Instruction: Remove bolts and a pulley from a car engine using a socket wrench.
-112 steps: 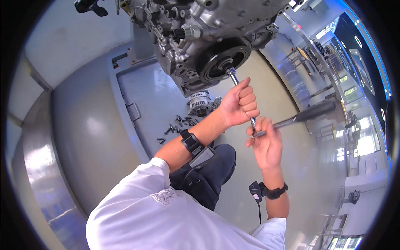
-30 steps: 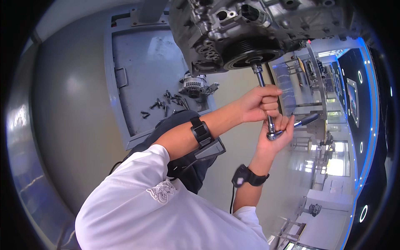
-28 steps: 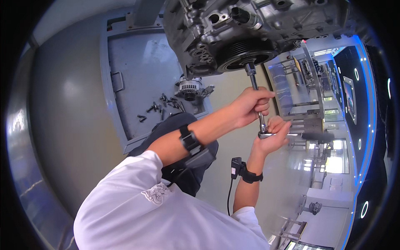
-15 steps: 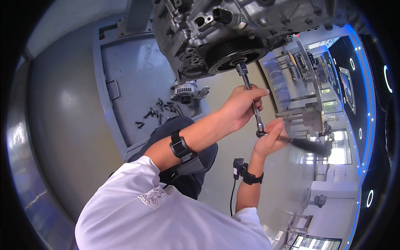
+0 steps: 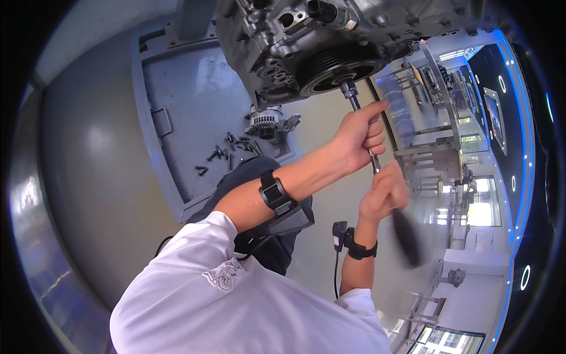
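My left hand [image 5: 361, 137] is wrapped round a chrome extension bar [image 5: 354, 102], thumb stretched along its far side. The bar's socket [image 5: 349, 89] sits at the centre of the black grooved pulley [image 5: 337, 71] on the engine [image 5: 306, 41]. Closer to me, my right hand [image 5: 384, 193] is closed round the head of a ratchet wrench at the bar's other end. The ratchet's black handle [image 5: 407, 237], blurred by motion, sticks out below that hand, toward me and slightly right. My fingers hide the ratchet head.
On the left, a grey metal tray [image 5: 177, 106] with a raised rim carries an alternator [image 5: 266, 122] and several loose bolts [image 5: 223, 152]. Metal stands [image 5: 436, 147] line the right side. Straps with small devices, one trailing a cable, are on my arms.
The ratchet handle has swung from pointing right to pointing down toward me. My left hand has shifted slightly up and right, its fingers closing more fully round the bar. The view has shifted slightly.
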Demonstrator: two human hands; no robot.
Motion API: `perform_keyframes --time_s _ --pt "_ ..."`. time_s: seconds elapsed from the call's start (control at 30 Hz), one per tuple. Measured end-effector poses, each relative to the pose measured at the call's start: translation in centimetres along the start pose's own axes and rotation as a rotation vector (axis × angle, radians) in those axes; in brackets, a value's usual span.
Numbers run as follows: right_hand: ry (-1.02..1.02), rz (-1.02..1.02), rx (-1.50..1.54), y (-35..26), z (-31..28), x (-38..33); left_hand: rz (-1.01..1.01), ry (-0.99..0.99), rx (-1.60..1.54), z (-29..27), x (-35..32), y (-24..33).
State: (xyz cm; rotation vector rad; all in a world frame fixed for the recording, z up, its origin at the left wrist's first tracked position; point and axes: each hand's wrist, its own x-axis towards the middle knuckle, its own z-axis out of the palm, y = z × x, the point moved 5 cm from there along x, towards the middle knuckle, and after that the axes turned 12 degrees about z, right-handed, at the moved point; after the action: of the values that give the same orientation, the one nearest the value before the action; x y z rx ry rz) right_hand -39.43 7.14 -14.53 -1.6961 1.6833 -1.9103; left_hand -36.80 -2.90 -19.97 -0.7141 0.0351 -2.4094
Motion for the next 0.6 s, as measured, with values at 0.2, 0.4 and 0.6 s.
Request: perform_keyframes --time_s 0.2,0.4,0.6 --pt "-0.015 -0.298 -0.429 0.5 -1.1 -1.0 0.232 0.250 0.361 0.5 -0.3 -1.1" --pt "0.022 0.224 0.262 1.9 -0.7 -0.3 -0.026 -0.167 -0.192 0.3 -0.1 -0.2" --pt "0.027 -0.230 -0.360 1.4 -1.4 -0.8 0.336 0.677 0.423 -0.4 -1.0 -1.1"
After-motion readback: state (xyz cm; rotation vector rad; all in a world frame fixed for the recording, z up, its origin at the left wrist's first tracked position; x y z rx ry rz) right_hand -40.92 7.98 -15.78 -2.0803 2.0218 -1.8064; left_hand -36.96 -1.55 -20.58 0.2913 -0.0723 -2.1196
